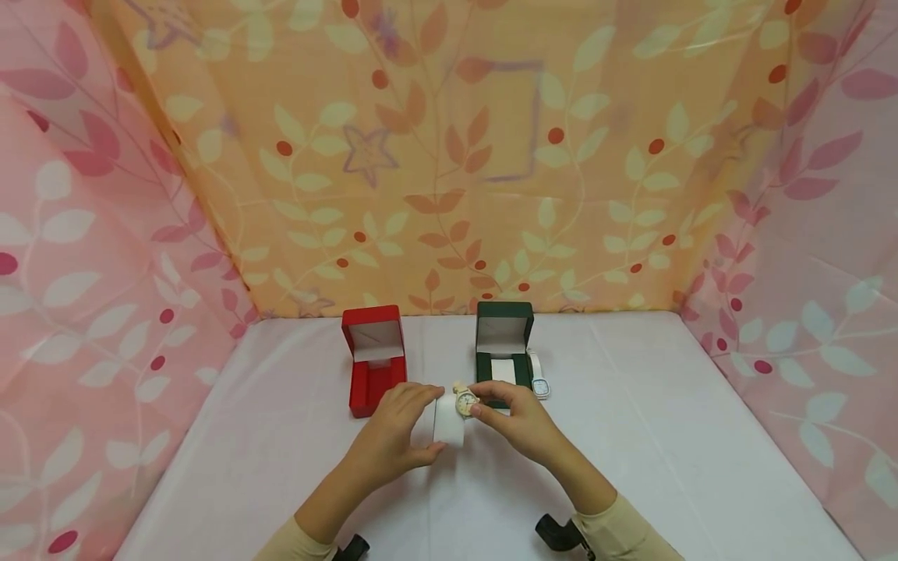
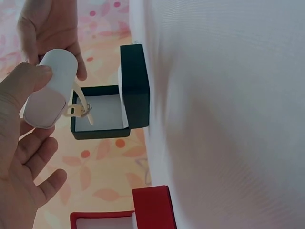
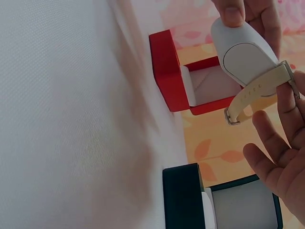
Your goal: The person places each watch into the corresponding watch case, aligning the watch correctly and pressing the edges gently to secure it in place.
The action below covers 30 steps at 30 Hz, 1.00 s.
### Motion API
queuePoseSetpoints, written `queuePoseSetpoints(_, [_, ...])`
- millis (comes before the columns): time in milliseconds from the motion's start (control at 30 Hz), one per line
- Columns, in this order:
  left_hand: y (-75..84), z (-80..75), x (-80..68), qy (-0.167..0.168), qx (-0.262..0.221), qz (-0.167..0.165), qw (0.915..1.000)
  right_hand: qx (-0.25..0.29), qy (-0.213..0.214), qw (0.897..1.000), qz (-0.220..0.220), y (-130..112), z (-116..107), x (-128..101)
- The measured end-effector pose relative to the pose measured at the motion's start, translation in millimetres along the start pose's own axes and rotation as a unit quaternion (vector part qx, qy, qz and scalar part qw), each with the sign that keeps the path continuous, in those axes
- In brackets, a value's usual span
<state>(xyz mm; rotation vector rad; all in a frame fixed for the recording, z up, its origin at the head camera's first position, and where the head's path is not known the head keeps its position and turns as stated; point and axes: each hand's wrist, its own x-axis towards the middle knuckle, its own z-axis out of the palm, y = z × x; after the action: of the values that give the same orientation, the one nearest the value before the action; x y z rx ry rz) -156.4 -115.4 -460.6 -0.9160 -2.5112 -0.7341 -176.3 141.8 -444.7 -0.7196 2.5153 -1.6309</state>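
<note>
- The left hand (image 1: 393, 436) curls around a white watch pillow (image 1: 449, 421), thumb at one end and fingers along its side, holding it just above the desk (image 1: 666, 436).
- From the left wrist view the pillow (image 2: 50, 90) shows as a rounded white cylinder with the thumb pressed on its top edge, while the other fingers (image 2: 35, 157) lie loosely curled below it.
- The right hand (image 1: 515, 417) pinches a cream-strapped watch (image 1: 466, 402) by its case, holding it against the right end of the pillow.
- In the right wrist view the watch strap (image 3: 252, 95) drapes over the pillow (image 3: 243, 52), and its buckle end hangs free below.
- Both hands are in front of two open boxes, near the middle of the desk.
- A red box (image 1: 375, 362) stands open just behind the left hand, its lid upright and its lining white.
- A dark green box (image 1: 503, 351) stands open just behind the right hand, also lined in white.
- A second watch with a white strap (image 1: 539, 378) lies on the desk, touching or just beside the green box's right side.
- Leaf-patterned cloth (image 1: 449, 156) walls the desk on three sides.
</note>
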Motion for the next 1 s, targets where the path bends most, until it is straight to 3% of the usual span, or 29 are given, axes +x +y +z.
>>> queuePoseSetpoints(300, [-0.4, 6.1, -0.2, 0.030, -0.005, 0.002, 0.9995, 0.015, 0.012, 1.000, 0.006, 5, 3, 2])
queuePoseSetpoints(567, [3.5, 6.3, 1.2, 0.044, -0.032, -0.020, 0.9983, 0.017, 0.060, 0.998, 0.025, 2, 9, 3])
queuePoseSetpoints(800, [5.0, 5.9, 1.7, 0.062, -0.052, -0.055, 0.9952, -0.003, 0.095, 0.995, -0.027, 2, 16, 3])
queuePoseSetpoints(1000, [3.3, 6.7, 2.5, 0.094, -0.065, -0.085, 0.9897, -0.048, 0.085, 0.992, -0.084, 4, 18, 1])
